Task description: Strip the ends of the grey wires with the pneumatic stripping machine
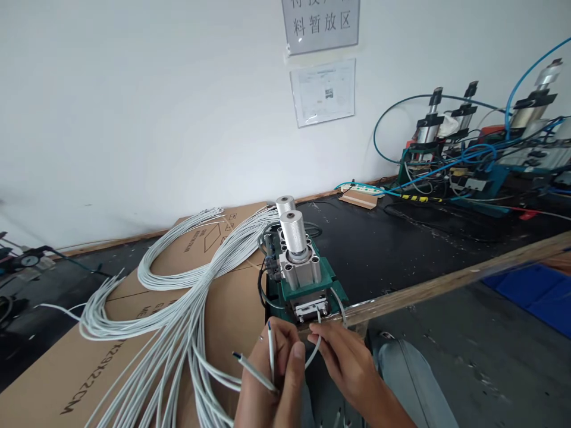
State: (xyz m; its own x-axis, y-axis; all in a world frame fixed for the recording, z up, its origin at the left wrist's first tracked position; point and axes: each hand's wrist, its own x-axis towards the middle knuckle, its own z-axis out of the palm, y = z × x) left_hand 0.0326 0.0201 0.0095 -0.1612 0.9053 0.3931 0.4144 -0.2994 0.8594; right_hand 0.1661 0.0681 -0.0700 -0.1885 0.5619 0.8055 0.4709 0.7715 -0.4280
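Two white cable ends (270, 351) are pinched upright in the closed fingers of the left hand (272, 380). Another white cable (317, 339), looped just in front of the green pneumatic press (298, 270), is gripped by the right hand (352, 365). The cable bundle (178, 297) is spread over flattened cardboard (134, 333).

We saw a black workbench (401, 249) carrying flattened cardboard (232, 321) at its left end, a green press (303, 279) at the front edge.
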